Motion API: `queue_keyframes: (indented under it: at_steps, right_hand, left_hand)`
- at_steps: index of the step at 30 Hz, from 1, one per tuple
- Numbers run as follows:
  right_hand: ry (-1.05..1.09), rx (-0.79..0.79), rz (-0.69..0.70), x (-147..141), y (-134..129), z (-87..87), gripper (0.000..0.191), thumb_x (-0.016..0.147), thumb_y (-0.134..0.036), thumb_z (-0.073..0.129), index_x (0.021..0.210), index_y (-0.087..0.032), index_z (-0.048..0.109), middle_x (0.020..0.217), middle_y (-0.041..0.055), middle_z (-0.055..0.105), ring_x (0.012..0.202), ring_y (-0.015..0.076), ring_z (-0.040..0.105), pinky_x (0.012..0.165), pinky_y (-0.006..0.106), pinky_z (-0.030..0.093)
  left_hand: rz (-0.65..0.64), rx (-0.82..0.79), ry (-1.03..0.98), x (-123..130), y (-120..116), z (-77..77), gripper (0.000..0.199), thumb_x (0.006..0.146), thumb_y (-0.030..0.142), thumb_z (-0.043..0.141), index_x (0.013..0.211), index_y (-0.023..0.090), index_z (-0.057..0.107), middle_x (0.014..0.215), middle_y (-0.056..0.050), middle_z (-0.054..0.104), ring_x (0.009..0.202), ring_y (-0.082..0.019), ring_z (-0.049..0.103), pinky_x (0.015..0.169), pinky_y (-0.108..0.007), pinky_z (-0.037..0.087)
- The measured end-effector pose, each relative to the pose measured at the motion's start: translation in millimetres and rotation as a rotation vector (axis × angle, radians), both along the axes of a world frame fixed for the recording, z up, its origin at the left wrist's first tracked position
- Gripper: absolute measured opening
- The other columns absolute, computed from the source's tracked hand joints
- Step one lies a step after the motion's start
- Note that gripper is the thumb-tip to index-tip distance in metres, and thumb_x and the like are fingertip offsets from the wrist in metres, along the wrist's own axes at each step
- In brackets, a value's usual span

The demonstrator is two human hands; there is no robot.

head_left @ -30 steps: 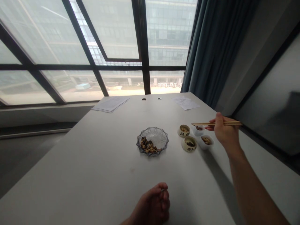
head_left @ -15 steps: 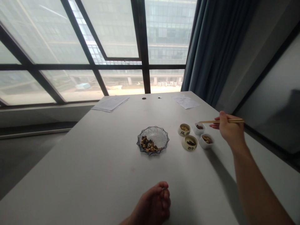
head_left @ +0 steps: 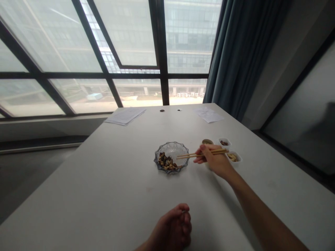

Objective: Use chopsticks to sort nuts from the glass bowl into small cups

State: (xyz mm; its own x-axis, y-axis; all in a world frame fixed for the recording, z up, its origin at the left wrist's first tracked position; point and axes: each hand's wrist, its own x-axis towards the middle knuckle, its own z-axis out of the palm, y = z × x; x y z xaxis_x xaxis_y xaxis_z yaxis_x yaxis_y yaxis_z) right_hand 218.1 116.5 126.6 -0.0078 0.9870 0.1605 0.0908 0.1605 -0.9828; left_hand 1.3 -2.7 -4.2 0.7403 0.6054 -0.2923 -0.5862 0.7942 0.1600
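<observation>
My right hand (head_left: 216,163) is closed around a pair of wooden chopsticks (head_left: 187,156). Their tips are over the right part of a scalloped glass bowl (head_left: 182,149), slightly apart; I cannot make out any piece between them. Brown and dark dried pieces (head_left: 165,163) lie in the bowl's left and front part. Two small white dishes, one with dark bits (head_left: 224,143) and one with pale yellowish pieces (head_left: 232,157), stand beyond the right hand. A round cup (head_left: 207,141) is partly hidden behind that hand. My left hand (head_left: 172,228) rests near the front with fingers curled in.
Paper sheets (head_left: 125,116) lie at the far left of the white table (head_left: 104,181), and another paper (head_left: 209,114) at the far right. Two small dark round spots (head_left: 162,111) sit near the back edge. Windows and a blue curtain (head_left: 235,52) stand behind.
My right hand has moved left with the chopsticks, from above the white dishes to the glass bowl. It now covers most of the round cups. My left hand has stayed in place.
</observation>
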Motion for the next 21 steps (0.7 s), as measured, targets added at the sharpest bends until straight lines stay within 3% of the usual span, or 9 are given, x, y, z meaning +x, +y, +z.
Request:
queue_keyframes:
  at_steps: [9, 16, 21]
  right_hand:
    - [0.000, -0.075, -0.022, -18, 8, -36.3, 0.057, 0.083, -0.071, 0.061, 0.075, -0.016, 0.069, 0.057, 0.0060, 0.072, 0.051, 0.0203, 0.073, 0.048, 0.025, 0.059]
    - [0.022, -0.063, -0.162, -24, 10, -41.0, 0.059, 0.083, -0.075, 0.057, 0.067, -0.018, 0.064, 0.053, 0.0064, 0.070, 0.044, 0.0193, 0.070, 0.043, 0.024, 0.056]
    - [0.010, -0.058, -0.187, -21, 11, -38.8, 0.060, 0.084, -0.074, 0.056, 0.067, -0.018, 0.064, 0.052, 0.0066, 0.069, 0.043, 0.0191, 0.069, 0.042, 0.024, 0.056]
  left_hand:
    - [-0.020, -0.017, -0.017, -1, 2, 1.2, 0.015, 0.084, 0.018, 0.072, 0.097, 0.020, 0.066, 0.082, 0.001, 0.069, 0.069, -0.012, 0.064, 0.062, -0.024, 0.036]
    - [-0.017, -0.016, -0.027, 0, 1, -0.3, 0.017, 0.083, 0.019, 0.074, 0.097, 0.020, 0.066, 0.081, 0.001, 0.069, 0.070, -0.011, 0.065, 0.062, -0.023, 0.035]
    - [-0.021, -0.001, -0.026, 0, 1, 0.4, 0.016, 0.083, 0.020, 0.074, 0.097, 0.020, 0.066, 0.081, 0.002, 0.068, 0.069, -0.010, 0.064, 0.061, -0.023, 0.034]
